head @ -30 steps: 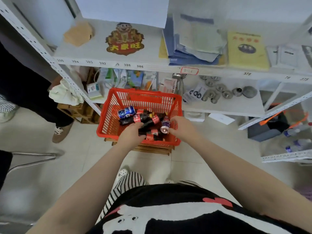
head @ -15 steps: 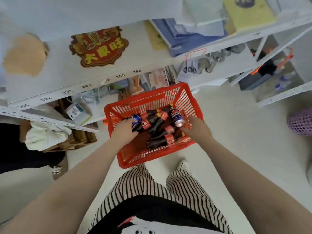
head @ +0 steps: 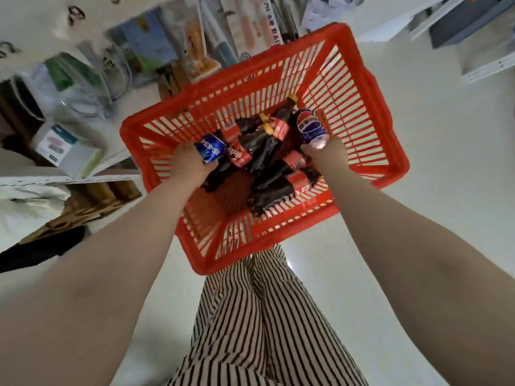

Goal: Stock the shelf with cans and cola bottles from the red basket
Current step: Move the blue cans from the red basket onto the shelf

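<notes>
The red basket (head: 370, 112) sits low in front of my legs. Several dark cola bottles (head: 259, 146) with red labels and yellow caps lie piled inside it. My left hand (head: 186, 165) is inside the basket at the left, closed around a blue can (head: 210, 148) lying on its side. My right hand (head: 327, 154) is at the basket's right side, gripping a second blue can (head: 308, 125) by its lower end and holding it tilted above the bottles.
White shelving (head: 69, 179) with packets and boxes runs along the left and top, close behind the basket. A wooden pallet (head: 92, 201) lies under the left shelf. Pale floor extends to the right. My striped trousers (head: 259, 316) fill the bottom centre.
The camera has tipped down and closer over the basket. Both hands have closed on their cans, and the right one has raised its can slightly off the pile.
</notes>
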The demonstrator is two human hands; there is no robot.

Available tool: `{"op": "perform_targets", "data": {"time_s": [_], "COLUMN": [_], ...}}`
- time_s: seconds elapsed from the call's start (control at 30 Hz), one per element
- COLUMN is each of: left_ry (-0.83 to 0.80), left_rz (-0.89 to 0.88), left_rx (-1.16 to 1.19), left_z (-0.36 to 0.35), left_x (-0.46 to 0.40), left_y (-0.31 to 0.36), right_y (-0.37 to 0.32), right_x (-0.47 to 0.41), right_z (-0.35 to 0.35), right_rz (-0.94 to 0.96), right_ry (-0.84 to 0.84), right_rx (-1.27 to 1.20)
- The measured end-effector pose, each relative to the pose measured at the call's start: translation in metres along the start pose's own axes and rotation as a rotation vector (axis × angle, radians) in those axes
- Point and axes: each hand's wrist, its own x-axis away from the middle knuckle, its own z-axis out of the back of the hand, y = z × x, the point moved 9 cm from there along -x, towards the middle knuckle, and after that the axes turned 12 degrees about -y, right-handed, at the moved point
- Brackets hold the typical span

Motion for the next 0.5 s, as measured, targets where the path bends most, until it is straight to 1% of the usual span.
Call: {"op": "perform_targets", "data": {"time_s": [0.1,0.17,0.23,0.3,0.4,0.43,0.47,0.5], "left_ry": [-0.029,-0.022,0.012,0.043,0.096,0.118,0.141,0.165], "left_rz": [0.050,0.077,0.081,0.078,0.102,0.097,0.091,0.085], "left_rx": [0.024,-0.014,-0.043,-0.038,-0.025,-0.017,-0.002,0.024], "left_z": [-0.014,-0.020,-0.019,-0.016,-0.011,-0.010,-0.009,-0.009], "left_x": [-0.023,-0.033,-0.035,-0.032,-0.022,-0.018,-0.013,-0.009], "left_y": [-0.014,-0.022,-0.024,-0.022,-0.019,-0.017,-0.014,-0.013], "right_y": [0.008,0.010,0.016,0.012,0.016,0.015,0.009,0.001], "right_x": [-0.019,-0.029,-0.041,-0.044,-0.038,-0.040,-0.039,-0.043], "right_z": [-0.006,-0.009,-0.016,-0.022,-0.027,-0.024,-0.022,-0.023], "right_rz": [-0.095,-0.118,-0.168,-0.148,-0.203,-0.145,-0.088,-0.052], "right_ry": [0.035,0.055,0.026,-0.004,-0.003,0.011,0.023,0.036], "right_rx": [-0.027,-0.067,-0.044,-0.047,-0.325,-0.372,-0.057,0.054]}}
